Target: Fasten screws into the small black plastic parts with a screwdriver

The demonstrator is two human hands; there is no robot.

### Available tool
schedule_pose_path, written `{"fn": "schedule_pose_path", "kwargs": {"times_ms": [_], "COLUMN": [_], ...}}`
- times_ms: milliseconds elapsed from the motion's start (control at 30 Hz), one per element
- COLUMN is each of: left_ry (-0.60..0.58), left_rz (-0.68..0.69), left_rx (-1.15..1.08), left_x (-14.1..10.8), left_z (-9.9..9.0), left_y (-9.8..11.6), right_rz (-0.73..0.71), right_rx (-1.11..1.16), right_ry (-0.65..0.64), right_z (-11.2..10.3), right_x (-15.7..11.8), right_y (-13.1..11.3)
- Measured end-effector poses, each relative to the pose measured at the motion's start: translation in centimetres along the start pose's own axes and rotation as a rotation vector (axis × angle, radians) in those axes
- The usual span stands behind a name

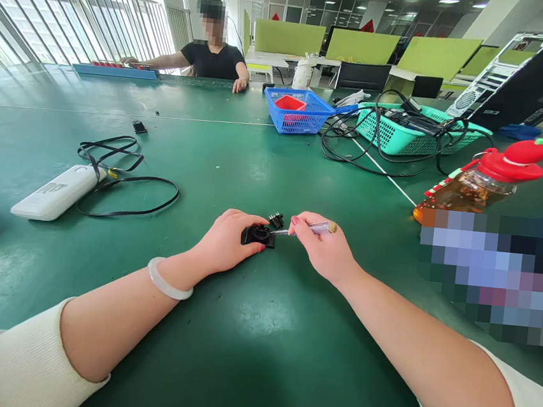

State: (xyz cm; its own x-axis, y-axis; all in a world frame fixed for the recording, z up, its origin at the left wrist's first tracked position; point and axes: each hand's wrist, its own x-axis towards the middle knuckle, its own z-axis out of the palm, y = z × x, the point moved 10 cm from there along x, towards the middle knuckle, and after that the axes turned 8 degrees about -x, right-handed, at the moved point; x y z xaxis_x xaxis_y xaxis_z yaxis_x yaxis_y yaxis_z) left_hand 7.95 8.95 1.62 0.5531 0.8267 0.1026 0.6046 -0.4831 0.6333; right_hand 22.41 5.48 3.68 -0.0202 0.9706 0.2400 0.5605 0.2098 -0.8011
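My left hand [229, 241] is closed on a small black plastic part [264, 241], thumb and finger gripping its two long sides against the green table. A round recess shows in the part's top. My right hand [323, 252] pinches a small screwdriver [318, 228] with a pale handle and a tan end cap. Its thin metal shaft points left, and the tip meets the black part's right side near the recess. Just beyond the part lies a small black connector piece [276, 220] with metal pins.
A white power bank [58, 192] with a looped black cable [155, 213] lies on the left. Farther off stand a blue basket [300, 127], a teal basket [397, 142] with cables, and a red-lidded bottle [481, 188]. A person [218, 61] sits across the table.
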Motion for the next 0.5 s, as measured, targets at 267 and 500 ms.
{"fn": "schedule_pose_path", "kwargs": {"times_ms": [267,500], "left_ry": [0.01,0.007], "left_rz": [-0.014,-0.007], "left_rx": [0.002,0.004], "left_x": [0.2,0.2], "left_z": [0.1,0.1], "left_y": [-0.6,-0.6], "right_rz": [-0.212,-0.335], "right_rx": [-0.039,-0.148], "right_ry": [0.095,-0.009], "right_z": [-1.5,-0.2], "right_x": [-1.2,-1.5], "right_y": [-3.3,-4.3]}}
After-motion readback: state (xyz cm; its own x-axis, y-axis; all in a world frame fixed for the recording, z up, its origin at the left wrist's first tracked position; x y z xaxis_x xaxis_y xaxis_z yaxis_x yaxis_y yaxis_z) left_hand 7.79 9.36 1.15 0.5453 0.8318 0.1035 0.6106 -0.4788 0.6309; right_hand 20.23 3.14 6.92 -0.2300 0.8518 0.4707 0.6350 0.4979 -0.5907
